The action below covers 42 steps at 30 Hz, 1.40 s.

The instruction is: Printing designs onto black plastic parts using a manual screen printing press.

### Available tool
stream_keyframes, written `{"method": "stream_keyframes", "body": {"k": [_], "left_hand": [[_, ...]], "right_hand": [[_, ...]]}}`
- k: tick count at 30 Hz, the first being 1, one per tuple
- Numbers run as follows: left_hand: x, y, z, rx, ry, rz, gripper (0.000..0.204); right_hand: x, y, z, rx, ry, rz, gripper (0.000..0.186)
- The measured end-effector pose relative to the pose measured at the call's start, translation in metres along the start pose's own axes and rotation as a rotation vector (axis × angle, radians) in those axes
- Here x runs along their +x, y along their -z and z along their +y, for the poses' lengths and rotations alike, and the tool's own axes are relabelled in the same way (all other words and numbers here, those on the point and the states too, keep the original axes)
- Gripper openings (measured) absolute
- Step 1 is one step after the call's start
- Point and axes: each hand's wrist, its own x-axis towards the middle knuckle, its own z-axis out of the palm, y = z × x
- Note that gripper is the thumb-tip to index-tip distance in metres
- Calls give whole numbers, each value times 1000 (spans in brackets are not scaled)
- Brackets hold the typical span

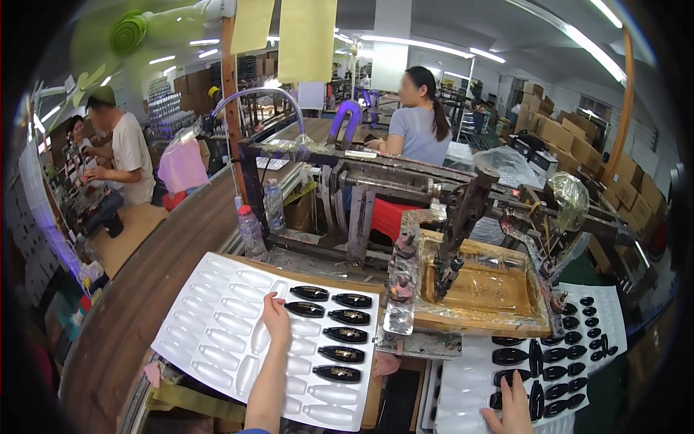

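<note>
My left hand [276,322] is over a white moulded tray [206,318], its fingers beside the left end of a glossy black oval piece [304,309] with gold print. That piece lies in a tray pocket; whether the fingertips touch it I cannot tell. Several similar printed pieces [345,335] fill the tray's right columns. Over at the lower right, my right hand [512,406] has its thumb apart from its fingers. Its fingertips rest at a plain black piece [510,377] in a second white tray [463,390]. More black pieces of different sizes lie around it.
A metal printing machine with a yellowish framed screen [481,286] stands between the trays and beyond them. Bottles [251,233] stand behind the left tray. One co-worker [419,119] is across the bench, others [126,148] at far left. Cardboard boxes [564,137] are stacked at right.
</note>
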Motion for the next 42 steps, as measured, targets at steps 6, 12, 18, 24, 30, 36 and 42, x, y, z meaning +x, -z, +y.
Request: {"method": "stream_keyframes", "body": {"k": [6,12,18,24,30,36,42], "left_hand": [[1,1,-2,-7,13,-17,20],[3,-3,-28,70,-41,21,18],[-2,-2,-4,-42,20,18,16],[4,3,-17,86,-74,11,18],[3,3,-11,7,42,-35,20],[1,0,-9,-87,41,-37,17],[29,42,61,-433,-48,240,19]], "right_hand": [[-6,10,7,-43,40,-42,57],[1,29,3,-44,-105,-67,52],[3,39,2,-172,-93,-97,45],[8,51,-9,-37,33,178,42],[12,26,5,439,-177,107,54],[10,33,-5,548,-189,160,43],[5,49,10,787,30,322,48]]}}
